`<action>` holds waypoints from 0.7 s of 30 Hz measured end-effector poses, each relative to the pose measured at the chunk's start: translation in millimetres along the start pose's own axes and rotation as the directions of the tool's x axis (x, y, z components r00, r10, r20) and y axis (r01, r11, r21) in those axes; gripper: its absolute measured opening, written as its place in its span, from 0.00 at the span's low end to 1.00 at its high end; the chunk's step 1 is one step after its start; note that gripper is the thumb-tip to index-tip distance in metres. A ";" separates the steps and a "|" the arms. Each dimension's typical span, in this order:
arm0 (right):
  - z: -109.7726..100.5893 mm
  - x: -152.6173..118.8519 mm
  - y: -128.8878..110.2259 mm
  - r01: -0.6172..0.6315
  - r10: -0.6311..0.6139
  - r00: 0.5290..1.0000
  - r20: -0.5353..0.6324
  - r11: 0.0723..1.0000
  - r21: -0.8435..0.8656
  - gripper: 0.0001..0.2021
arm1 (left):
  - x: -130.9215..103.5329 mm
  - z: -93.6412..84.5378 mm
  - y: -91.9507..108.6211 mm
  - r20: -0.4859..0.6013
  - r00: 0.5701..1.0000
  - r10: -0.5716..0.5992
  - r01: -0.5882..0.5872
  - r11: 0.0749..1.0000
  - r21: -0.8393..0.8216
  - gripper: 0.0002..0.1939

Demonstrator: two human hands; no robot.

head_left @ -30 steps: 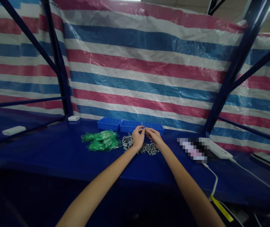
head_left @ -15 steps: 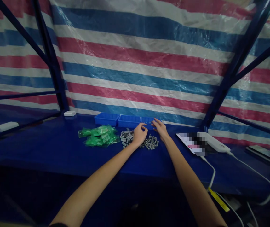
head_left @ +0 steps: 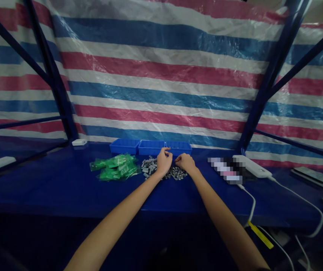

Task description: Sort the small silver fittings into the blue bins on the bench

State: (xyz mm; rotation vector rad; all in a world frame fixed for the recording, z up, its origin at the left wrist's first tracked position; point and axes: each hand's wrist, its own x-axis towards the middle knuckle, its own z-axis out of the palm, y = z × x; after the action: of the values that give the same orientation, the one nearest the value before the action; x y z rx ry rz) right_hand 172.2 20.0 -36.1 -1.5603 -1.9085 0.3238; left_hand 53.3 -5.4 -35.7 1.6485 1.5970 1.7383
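My left hand (head_left: pixel 164 162) hovers over the small metal parts, its fingers curled and the thumb bent towards them; whatever it pinches is too small to make out. Close to its right, my right hand (head_left: pixel 186 163) reaches down at the back of a pile of small shiny metal pieces (head_left: pixel 178 174), fingertips drawn together. What lies between those fingertips is hidden. Grey metal cylinder-like pieces (head_left: pixel 148 168) lie left of my left hand. Behind both hands stand a left blue bin (head_left: pixel 124 146), a middle blue bin (head_left: pixel 150 148) and a right blue bin (head_left: pixel 182 148).
Green items in clear plastic bags (head_left: pixel 117 167) lie to the left on the blue table (head_left: pixel 93 199). A phone-like device (head_left: pixel 226 171) and a white power bank (head_left: pixel 253 166) with cables are at right. Blue frame posts and a striped sheet (head_left: pixel 155 82) stand behind.
My right hand has come down from the right bin to the metal pile, its fingers closing together. My left hand stays over the parts. The camera view has shifted slightly.
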 end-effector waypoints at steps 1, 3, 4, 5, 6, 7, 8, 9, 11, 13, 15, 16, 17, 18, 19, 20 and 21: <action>1.3 0.9 0.7 0.000 0.000 1.000 -0.006 0.999 0.036 0.08 | 0.3 0.1 -0.3 0.000 1.000 -0.007 0.007 1.000 0.001 0.10; 2.1 3.3 0.5 0.023 -0.021 1.000 -0.013 0.990 0.139 0.06 | 0.7 -0.4 0.0 -0.011 0.999 -0.037 0.037 0.999 -0.005 0.06; 1.7 4.8 -0.6 0.043 -0.039 0.999 -0.024 0.976 0.211 0.05 | 0.8 -1.0 0.7 -0.022 0.998 -0.057 0.057 0.998 -0.014 0.05; 1.0 6.4 -2.3 0.062 -0.052 0.998 -0.042 0.952 0.301 0.05 | 0.9 -1.9 1.7 -0.037 0.996 -0.078 0.077 0.997 -0.027 0.05; 0.0 7.9 -4.7 0.072 -0.053 0.997 -0.058 0.913 0.402 0.05 | 0.8 -2.9 2.9 -0.055 0.994 -0.096 0.093 0.995 -0.043 0.07; -1.1 9.2 -7.4 0.069 -0.042 0.997 -0.065 0.861 0.504 0.07 | 0.7 -3.9 4.2 -0.066 0.992 -0.108 0.104 0.993 -0.058 0.08; -2.2 10.1 -10.4 0.053 -0.023 0.998 -0.058 0.800 0.597 0.08 | 0.5 -4.7 5.5 -0.067 0.991 -0.114 0.109 0.992 -0.069 0.09; -3.1 10.5 -13.3 0.025 -0.001 0.999 -0.036 0.738 0.675 0.10 | 0.2 -5.3 6.8 -0.055 0.992 -0.111 0.107 0.991 -0.075 0.11; -4.5 9.5 -18.6 -0.045 0.025 0.999 0.037 0.632 0.774 0.13 | -0.8 -5.7 8.4 -0.006 0.997 -0.083 0.082 0.993 -0.083 0.15; -5.1 7.1 -21.9 -0.091 0.025 0.995 0.093 0.568 0.818 0.16 | -1.7 -5.5 8.8 0.034 0.999 -0.042 0.045 0.994 -0.098 0.18; -5.1 4.6 -23.2 -0.110 0.015 0.993 0.121 0.530 0.840 0.19 | -2.2 -5.3 8.4 0.037 0.999 -0.008 0.012 0.993 -0.113 0.17; -5.0 3.9 -23.3 -0.117 0.010 0.991 0.131 0.515 0.849 0.19 | -2.1 -5.3 8.0 0.032 0.999 0.000 0.004 0.993 -0.120 0.16; -4.9 3.5 -23.1 -0.124 0.006 0.990 0.140 0.503 0.855 0.20 | -2.0 -5.4 7.6 0.027 1.000 0.001 0.003 0.992 -0.124 0.16; -4.8 3.4 -22.8 -0.132 0.003 0.989 0.150 0.492 0.860 0.21 | -1.7 -5.5 7.2 0.023 1.000 -0.004 0.007 0.992 -0.128 0.15; -4.5 3.6 -22.3 -0.139 0.001 0.987 0.158 0.481 0.865 0.21 | -1.3 -5.5 6.8 0.019 1.000 -0.010 0.012 0.992 -0.128 0.15; -4.2 3.9 -21.9 -0.140 -0.004 0.987 0.161 0.468 0.872 0.20 | -1.0 -5.4 6.2 0.015 1.000 -0.016 0.018 0.992 -0.126 0.15; -3.7 4.3 -21.4 -0.137 -0.011 0.987 0.159 0.455 0.880 0.20 | -0.6 -5.1 5.6 0.008 1.000 -0.023 0.024 0.993 -0.118 0.15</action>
State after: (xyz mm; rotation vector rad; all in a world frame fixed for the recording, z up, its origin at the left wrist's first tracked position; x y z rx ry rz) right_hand 157.3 17.6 -19.8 -0.8495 -1.3251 1.2844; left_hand 51.9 -10.5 -30.2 1.5722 1.4742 1.7770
